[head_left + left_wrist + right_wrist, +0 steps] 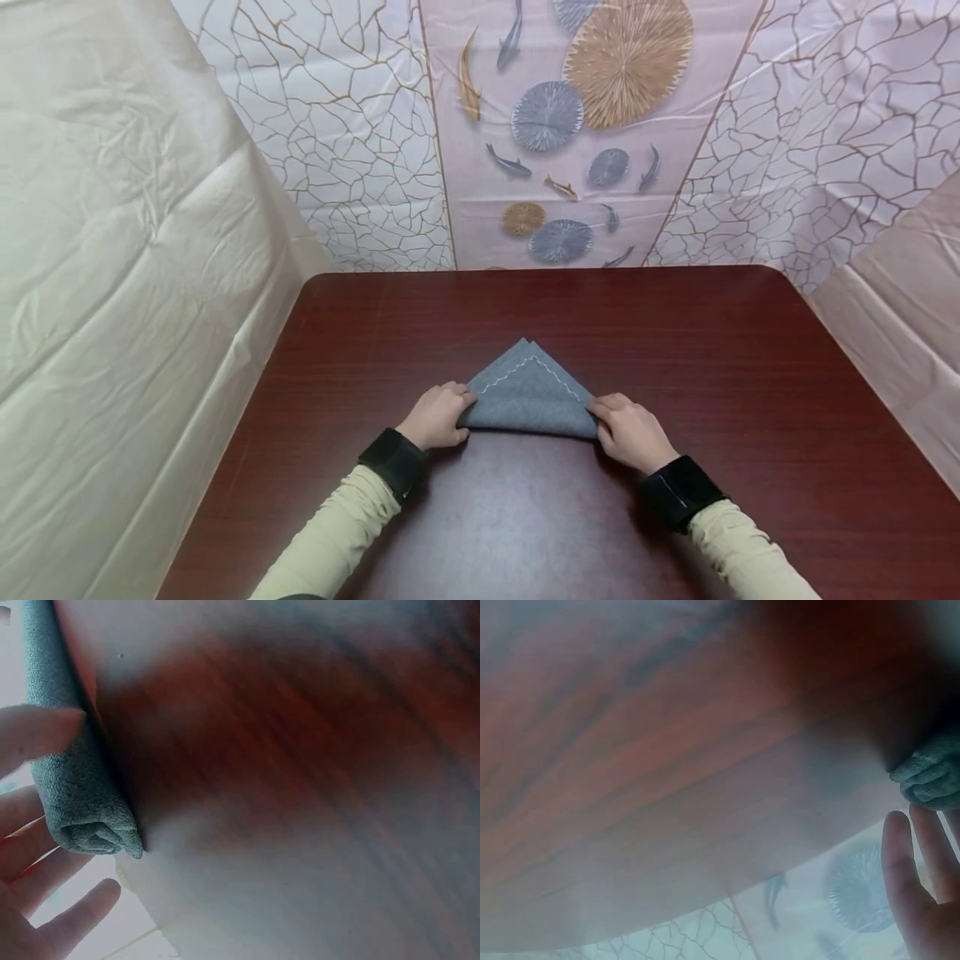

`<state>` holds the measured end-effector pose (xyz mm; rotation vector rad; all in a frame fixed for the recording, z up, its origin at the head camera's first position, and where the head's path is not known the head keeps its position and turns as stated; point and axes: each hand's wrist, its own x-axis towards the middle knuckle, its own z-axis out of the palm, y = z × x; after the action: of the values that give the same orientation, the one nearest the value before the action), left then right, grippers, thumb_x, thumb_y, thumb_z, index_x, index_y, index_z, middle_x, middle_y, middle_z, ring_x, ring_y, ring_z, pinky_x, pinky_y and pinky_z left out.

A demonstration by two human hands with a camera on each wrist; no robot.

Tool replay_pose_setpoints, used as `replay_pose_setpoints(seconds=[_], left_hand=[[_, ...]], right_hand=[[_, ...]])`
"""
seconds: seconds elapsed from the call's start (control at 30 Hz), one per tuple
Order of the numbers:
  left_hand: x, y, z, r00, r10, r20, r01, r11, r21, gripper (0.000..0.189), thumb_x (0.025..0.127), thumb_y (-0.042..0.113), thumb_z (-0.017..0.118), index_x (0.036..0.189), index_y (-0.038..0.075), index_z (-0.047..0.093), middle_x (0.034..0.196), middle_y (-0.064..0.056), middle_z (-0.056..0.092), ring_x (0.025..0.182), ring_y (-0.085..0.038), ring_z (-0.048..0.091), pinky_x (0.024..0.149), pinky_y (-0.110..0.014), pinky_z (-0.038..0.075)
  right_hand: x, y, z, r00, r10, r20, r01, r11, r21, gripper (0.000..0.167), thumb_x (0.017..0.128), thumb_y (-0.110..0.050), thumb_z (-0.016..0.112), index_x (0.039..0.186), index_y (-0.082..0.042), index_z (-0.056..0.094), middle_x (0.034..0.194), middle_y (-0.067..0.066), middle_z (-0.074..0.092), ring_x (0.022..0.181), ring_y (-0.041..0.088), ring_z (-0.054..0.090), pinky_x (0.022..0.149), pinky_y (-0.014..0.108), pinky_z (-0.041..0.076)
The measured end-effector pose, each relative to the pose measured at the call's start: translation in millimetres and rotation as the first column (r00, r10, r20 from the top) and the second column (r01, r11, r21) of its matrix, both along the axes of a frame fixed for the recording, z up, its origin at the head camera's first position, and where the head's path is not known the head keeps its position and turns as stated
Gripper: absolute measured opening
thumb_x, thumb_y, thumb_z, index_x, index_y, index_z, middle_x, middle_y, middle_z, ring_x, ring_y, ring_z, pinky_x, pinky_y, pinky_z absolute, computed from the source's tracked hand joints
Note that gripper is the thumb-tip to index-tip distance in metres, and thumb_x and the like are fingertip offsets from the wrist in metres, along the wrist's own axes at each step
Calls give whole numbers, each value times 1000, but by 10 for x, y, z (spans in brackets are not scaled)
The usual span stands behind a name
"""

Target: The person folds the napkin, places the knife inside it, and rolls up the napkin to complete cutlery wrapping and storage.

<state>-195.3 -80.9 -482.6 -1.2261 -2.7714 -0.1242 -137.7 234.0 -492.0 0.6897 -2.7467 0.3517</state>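
A grey cloth (531,408) lies on the table with its near edge rolled into a thick band. Its far part rises to a doubled point, with a white zigzag stitch line along both slanting sides. My left hand (438,415) grips the left end of the roll, thumb at the near side and fingers beyond it. In the left wrist view the spiral end of the rolled cloth (82,795) shows between thumb and fingers. At the other end, my right hand (633,429) pinches the roll. Layered folds of the cloth (934,776) appear above its fingers in the right wrist view.
The dark red-brown wooden table (360,333) has rounded far corners. Behind it hangs a patterned curtain (375,150) with fish and round motifs. Pale cloth sheets (135,275) drape along the left and right sides. Black bands (393,462) circle both wrists.
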Motion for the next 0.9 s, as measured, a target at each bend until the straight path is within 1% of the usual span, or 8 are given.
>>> replay_pose_setpoints(seconds=[0.1, 0.2, 0.33, 0.5, 0.63, 0.73, 0.83, 0.9], left_hand=[[20, -1, 1, 999, -15, -37, 14, 1000, -19, 40, 59, 13, 73, 97, 6, 63, 85, -3, 59, 80, -19, 55, 64, -35, 46], [47, -8, 2, 998, -27, -65, 26, 1000, -16, 36, 57, 7, 70, 92, 7, 62, 81, -2, 58, 76, -19, 54, 62, -34, 45], [88, -26, 19, 998, -38, -42, 39, 999, 28, 34, 60, 8, 70, 94, 6, 63, 82, -3, 59, 77, -19, 56, 66, -34, 46], [124, -69, 35, 996, -33, 78, 25, 994, 108, 37, 66, 9, 68, 102, 4, 65, 94, -6, 64, 88, -22, 58, 77, -35, 46], [138, -114, 35, 984, -17, 177, -11, 987, 157, 37, 71, 8, 64, 108, 3, 64, 102, -8, 64, 97, -23, 58, 83, -36, 45], [145, -147, 44, 972, -28, 232, -19, 980, 200, 35, 73, 8, 62, 108, 3, 64, 104, -9, 65, 98, -23, 59, 83, -36, 45], [155, -181, 68, 953, -53, 300, -28, 965, 260, 34, 74, 6, 59, 107, 1, 65, 102, -10, 65, 88, -19, 60, 78, -34, 47], [161, -204, 84, 934, -66, 351, -42, 956, 291, 34, 74, 4, 57, 107, 1, 64, 96, -8, 66, 68, -13, 57, 70, -29, 46]], right_hand=[[57, 5, 3, 1000, 15, 16, -16, 999, 47, 37, 72, -14, 65, 106, 1, 64, 103, 14, 61, 97, 28, 56, 73, 42, 48], [88, -9, 12, 999, 32, 22, -34, 997, 76, 46, 67, -17, 69, 108, 3, 61, 104, 14, 60, 97, 28, 55, 73, 42, 48], [105, -23, 12, 999, 35, 13, -36, 996, 77, 47, 64, -13, 70, 107, 3, 60, 103, 14, 60, 95, 28, 55, 74, 41, 47], [149, 2, 19, 999, 22, 48, -23, 999, 25, 45, 64, -11, 68, 107, 1, 61, 101, 12, 61, 96, 27, 56, 76, 41, 47], [191, 32, 46, 994, 20, 103, -19, 1000, -18, 43, 68, -11, 68, 108, -1, 61, 102, 11, 61, 96, 25, 56, 77, 41, 46], [221, 65, 72, 988, 20, 155, -11, 998, -60, 40, 70, -10, 68, 108, -2, 62, 101, 9, 62, 94, 24, 57, 76, 41, 46], [244, 104, 96, 978, 24, 205, -1, 993, -114, 38, 71, -9, 69, 107, -3, 63, 99, 7, 63, 90, 22, 58, 74, 40, 46], [252, 127, 109, 971, 39, 235, -3, 989, -151, 36, 71, -9, 69, 106, -3, 64, 96, 6, 64, 86, 20, 58, 73, 38, 46]])
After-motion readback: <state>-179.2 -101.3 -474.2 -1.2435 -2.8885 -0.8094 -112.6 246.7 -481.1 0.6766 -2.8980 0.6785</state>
